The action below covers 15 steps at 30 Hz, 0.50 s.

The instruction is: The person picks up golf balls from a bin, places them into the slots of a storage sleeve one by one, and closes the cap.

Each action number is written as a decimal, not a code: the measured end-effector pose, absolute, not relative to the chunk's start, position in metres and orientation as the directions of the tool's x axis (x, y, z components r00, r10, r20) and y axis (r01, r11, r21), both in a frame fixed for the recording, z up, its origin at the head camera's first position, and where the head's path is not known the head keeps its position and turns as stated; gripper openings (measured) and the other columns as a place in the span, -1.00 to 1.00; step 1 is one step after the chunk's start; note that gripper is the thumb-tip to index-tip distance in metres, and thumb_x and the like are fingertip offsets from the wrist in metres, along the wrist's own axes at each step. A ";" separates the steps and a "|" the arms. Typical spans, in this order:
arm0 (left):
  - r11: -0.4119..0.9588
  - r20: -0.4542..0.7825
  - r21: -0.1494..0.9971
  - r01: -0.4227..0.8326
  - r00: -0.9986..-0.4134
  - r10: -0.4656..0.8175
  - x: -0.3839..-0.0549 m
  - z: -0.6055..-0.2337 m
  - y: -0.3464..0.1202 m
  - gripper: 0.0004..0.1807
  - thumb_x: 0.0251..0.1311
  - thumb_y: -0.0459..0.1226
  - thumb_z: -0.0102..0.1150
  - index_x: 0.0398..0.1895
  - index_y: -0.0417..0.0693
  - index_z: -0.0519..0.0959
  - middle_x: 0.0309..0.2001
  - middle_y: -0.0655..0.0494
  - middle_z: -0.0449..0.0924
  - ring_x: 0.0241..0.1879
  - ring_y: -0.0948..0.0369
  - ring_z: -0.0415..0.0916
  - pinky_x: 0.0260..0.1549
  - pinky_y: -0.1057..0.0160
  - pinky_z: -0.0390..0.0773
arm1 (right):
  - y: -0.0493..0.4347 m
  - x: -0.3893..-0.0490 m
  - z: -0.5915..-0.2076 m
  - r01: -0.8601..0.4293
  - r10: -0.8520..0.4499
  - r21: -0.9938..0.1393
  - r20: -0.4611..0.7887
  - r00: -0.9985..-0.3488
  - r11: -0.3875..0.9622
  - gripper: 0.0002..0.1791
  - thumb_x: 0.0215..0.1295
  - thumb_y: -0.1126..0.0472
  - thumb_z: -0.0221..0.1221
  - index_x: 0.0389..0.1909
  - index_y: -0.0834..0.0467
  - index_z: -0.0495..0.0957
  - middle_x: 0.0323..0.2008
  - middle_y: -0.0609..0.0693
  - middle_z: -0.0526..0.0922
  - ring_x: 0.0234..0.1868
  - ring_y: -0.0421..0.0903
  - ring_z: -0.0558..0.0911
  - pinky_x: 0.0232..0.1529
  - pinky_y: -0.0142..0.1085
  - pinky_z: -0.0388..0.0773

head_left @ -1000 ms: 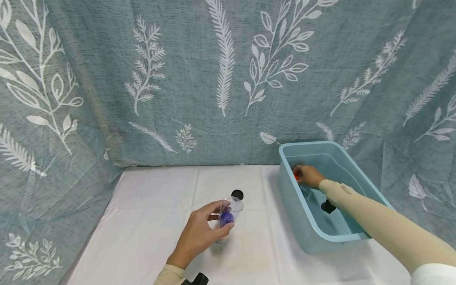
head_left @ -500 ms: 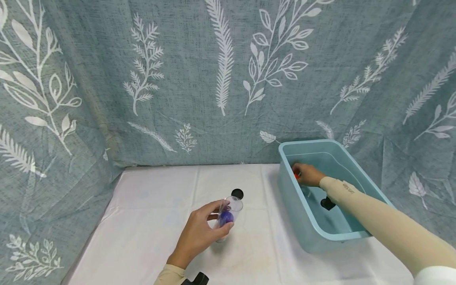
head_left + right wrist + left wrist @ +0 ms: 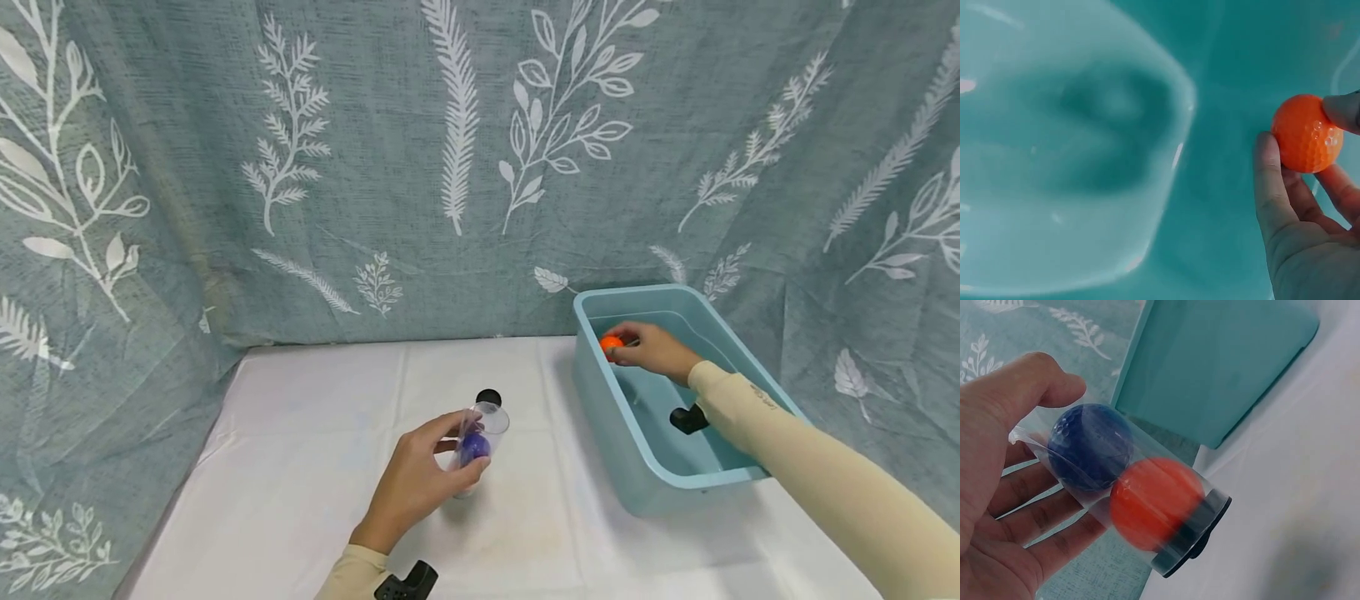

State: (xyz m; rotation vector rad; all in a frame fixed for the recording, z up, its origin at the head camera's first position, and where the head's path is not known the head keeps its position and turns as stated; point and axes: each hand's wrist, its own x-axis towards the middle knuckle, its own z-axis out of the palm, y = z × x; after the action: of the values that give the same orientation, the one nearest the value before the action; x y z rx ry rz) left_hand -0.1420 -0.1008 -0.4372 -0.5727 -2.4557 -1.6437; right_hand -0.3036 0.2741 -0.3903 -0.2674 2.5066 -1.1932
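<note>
A creased white cloth covers the table. My left hand enters from seven o'clock, thumb and fingers curved about a clear open-mouthed plastic cylinder. Inside, a blue-purple dimpled ball sits next to a glossy orange ball, the latter farther from my thumb. A round black disc shows just past the cylinder's rim, at twelve o'clock. Apart from the cylinder, toward two to three o'clock, stands a teal rectangular plastic bin, smooth-walled and round-cornered. My right hand reaches into it from four o'clock, thumb and fingertips pinching an orange dimpled ball. That ball lies at my right hand's nine o'clock, near the bin's nine o'clock wall, and at two o'clock from my left hand.
</note>
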 end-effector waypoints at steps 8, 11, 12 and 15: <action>0.344 0.333 0.851 0.396 -0.915 0.229 -0.139 -0.439 -0.101 -0.42 0.05 -0.28 0.54 0.20 0.01 0.60 0.05 0.25 0.64 -0.02 0.27 0.63 -0.05 0.31 0.68 | 0.270 -0.286 -0.376 -0.010 -0.262 -0.840 -0.158 -0.952 0.542 -0.44 0.49 0.10 0.18 0.38 0.25 0.35 0.22 0.26 0.50 0.15 0.20 0.57 0.18 -0.07 0.60; 0.346 0.353 0.843 0.413 -0.908 0.223 -0.139 -0.440 -0.100 -0.40 0.03 -0.29 0.56 0.20 0.02 0.60 0.05 0.24 0.65 -0.02 0.26 0.63 -0.05 0.33 0.67 | 0.271 -0.276 -0.369 -0.036 -0.249 -0.860 -0.108 -0.963 0.510 -0.43 0.47 0.04 0.20 0.37 0.21 0.36 0.22 0.23 0.51 0.14 0.16 0.59 0.20 -0.04 0.58; 0.347 0.356 0.841 0.416 -0.907 0.225 -0.139 -0.440 -0.100 -0.41 0.04 -0.28 0.56 0.20 0.03 0.60 0.05 0.24 0.65 -0.01 0.26 0.62 -0.05 0.33 0.67 | 0.272 -0.272 -0.367 -0.044 -0.244 -0.865 -0.092 -0.966 0.500 -0.42 0.47 0.00 0.21 0.36 0.20 0.36 0.22 0.21 0.51 0.13 0.13 0.59 0.20 -0.06 0.58; 0.349 0.371 0.831 0.433 -0.899 0.233 -0.140 -0.440 -0.098 -0.40 0.03 -0.28 0.56 0.20 0.03 0.60 0.02 0.22 0.66 -0.01 0.26 0.62 -0.05 0.33 0.67 | 0.272 -0.260 -0.358 -0.069 -0.233 -0.887 -0.044 -0.972 0.456 -0.37 0.44 -0.06 0.22 0.37 0.18 0.35 0.23 0.17 0.50 0.17 0.12 0.57 0.18 -0.15 0.59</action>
State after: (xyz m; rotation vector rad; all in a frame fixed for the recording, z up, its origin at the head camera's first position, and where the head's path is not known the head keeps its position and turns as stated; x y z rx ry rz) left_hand -0.1404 -0.0983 -0.4401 -0.6059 -2.4204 -1.5805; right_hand -0.2599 0.2725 -0.3576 -0.2656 2.5414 -1.5378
